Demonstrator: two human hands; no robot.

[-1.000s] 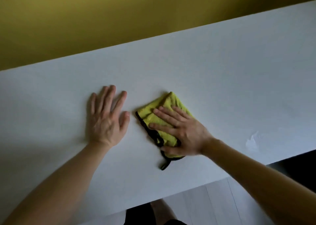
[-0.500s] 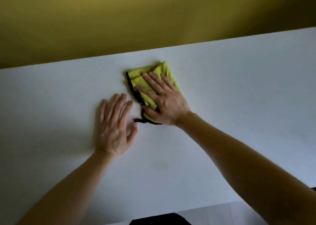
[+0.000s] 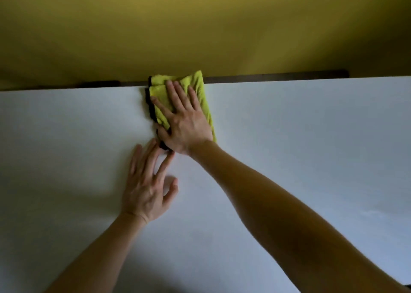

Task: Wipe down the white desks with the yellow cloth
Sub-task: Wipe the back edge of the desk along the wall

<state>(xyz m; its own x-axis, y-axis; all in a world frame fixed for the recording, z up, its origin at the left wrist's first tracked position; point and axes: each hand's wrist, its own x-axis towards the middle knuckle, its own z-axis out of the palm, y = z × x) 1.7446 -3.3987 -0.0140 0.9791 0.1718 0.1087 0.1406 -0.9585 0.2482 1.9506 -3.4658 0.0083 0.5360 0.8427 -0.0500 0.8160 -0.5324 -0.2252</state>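
Right hand [image 3: 186, 126] flat on yellow cloth [image 3: 200, 86] at far desk [image 3: 311, 137] edge, left hand [image 3: 146, 192] spread

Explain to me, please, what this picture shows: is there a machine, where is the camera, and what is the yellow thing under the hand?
There is no machine here, only a person working with two bare hands. The camera sits on the person's head and looks forward and down, so both arms reach away from you. The surface is a white desk in front of a yellow wall. The right hand lies flat, fingers straight, on a folded yellow cloth with a dark border and presses it down at the far edge of the desk. Nothing is truly gripped. The left hand rests open on the desk nearer to the person and holds nothing.
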